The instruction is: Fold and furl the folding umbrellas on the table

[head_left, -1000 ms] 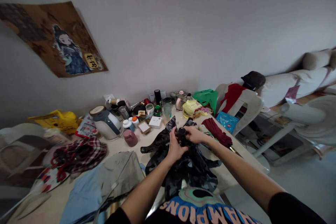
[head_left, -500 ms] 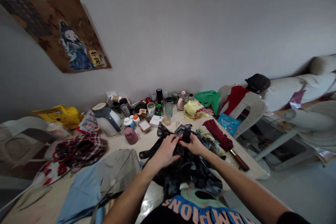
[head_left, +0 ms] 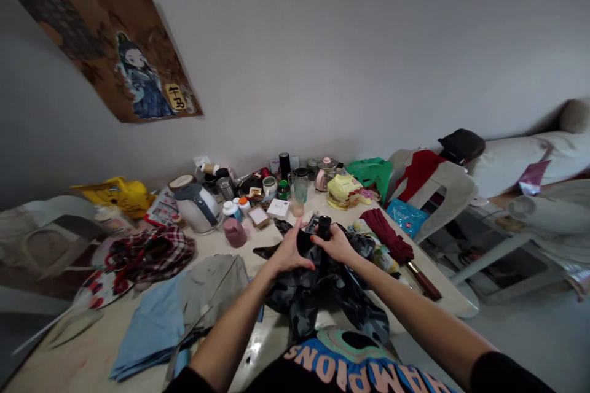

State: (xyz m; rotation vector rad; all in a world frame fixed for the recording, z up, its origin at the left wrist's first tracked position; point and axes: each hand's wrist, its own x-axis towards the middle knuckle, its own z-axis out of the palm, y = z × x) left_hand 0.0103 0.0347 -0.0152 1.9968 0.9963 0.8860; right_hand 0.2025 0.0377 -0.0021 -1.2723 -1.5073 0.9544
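A black and grey camouflage umbrella (head_left: 304, 298) lies on the table in front of me, its loose canopy spread in folds. Its short black handle (head_left: 324, 227) points up, and my right hand (head_left: 338, 245) is closed round it near the base. On the left side of the canopy rests my left hand (head_left: 291, 252), thumb and fingers spread apart against the dark cloth. Part of the umbrella's shaft is hidden by the fabric and my hands.
A maroon folded umbrella (head_left: 387, 233) with a wooden handle lies at right. Folded blue cloth (head_left: 152, 325) and grey cloth (head_left: 214, 288) are at left. Behind stand a kettle (head_left: 198, 206), a pink cup (head_left: 235, 232), a glass (head_left: 297, 199) and several jars. A chair (head_left: 454, 190) borders the right.
My left hand has turned, its thumb and fingers now spread wider beside the handle. The right hand stays on the handle. The whole view has shifted slightly.
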